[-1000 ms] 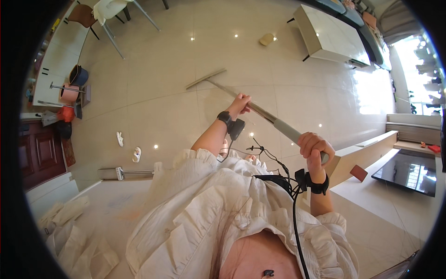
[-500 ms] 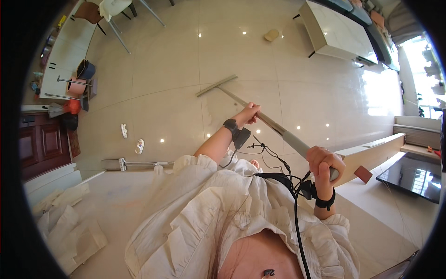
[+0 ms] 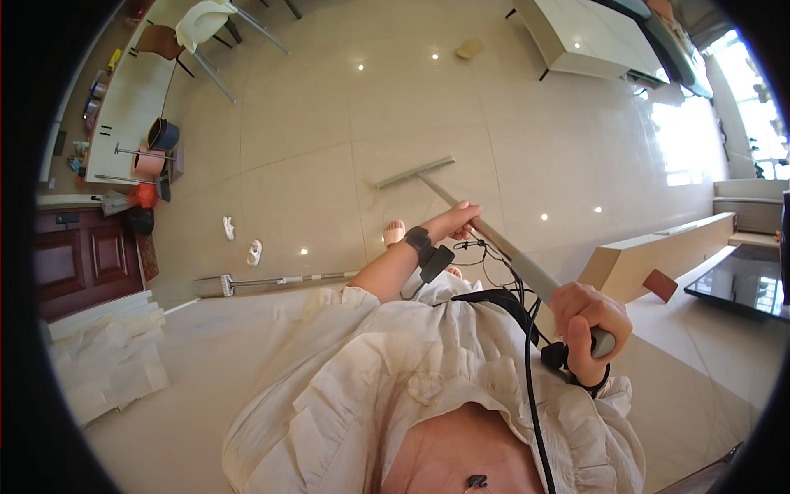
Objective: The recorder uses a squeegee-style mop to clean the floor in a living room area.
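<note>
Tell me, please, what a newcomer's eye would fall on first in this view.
Probably the long grey pole slanting through the middle, its bar-shaped head toward the upper left. The left hand grips it partway down, the right hand near its top end. Next might come the dark red door at the left edge.

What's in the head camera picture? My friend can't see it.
A person's right hand grips a gray pole near its top, the left hand further down; a flat bar crosses its far end. Two white shoes lie on the shiny floor.
</note>
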Available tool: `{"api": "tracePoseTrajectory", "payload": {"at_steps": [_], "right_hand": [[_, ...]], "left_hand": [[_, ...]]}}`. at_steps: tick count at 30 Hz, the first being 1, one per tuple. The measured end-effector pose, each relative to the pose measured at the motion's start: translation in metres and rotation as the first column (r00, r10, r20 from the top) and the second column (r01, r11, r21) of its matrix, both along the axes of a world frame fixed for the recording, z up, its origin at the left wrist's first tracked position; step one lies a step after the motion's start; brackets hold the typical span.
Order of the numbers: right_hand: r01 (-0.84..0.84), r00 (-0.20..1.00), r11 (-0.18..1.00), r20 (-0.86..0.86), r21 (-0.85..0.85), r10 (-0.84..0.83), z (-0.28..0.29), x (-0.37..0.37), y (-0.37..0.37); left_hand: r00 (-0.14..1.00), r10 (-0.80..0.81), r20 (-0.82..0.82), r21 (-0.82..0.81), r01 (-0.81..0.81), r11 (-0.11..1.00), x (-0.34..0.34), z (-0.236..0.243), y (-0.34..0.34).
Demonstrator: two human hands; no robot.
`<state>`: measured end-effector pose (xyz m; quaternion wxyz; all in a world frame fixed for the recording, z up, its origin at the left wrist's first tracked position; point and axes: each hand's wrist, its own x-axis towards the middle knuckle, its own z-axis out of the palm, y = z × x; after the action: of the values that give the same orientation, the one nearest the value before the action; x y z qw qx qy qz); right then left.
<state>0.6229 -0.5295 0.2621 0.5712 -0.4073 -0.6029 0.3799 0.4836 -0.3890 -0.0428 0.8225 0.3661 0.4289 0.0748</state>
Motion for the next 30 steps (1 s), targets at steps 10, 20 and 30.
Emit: {"api": "tracePoseTrajectory", "payload": {"at_steps": [10, 20, 30], "right_hand": [[-0.292, 0.956, 0.954, 0.054, 0.07, 0.288, 0.006, 0.049, -0.065], [-0.605, 0.725, 0.704, -0.108, 0.372, 0.68, 0.014, 0.072, -0.045], [-0.429, 0.812, 0.871, -0.32, 0.239, 0.488, -0.007, -0.008, 0.067]], "left_hand": [[0.999, 0.045, 0.007, 0.053, -0.045, 0.998, 0.023, 0.014, -0.086], [0.83, 0.542, 0.133, -0.128, -0.528, 0.84, 0.013, 0.029, -0.135], [0.396, 0.865, 0.309, -0.298, -0.823, 0.483, -0.066, -0.005, -0.085]]}}
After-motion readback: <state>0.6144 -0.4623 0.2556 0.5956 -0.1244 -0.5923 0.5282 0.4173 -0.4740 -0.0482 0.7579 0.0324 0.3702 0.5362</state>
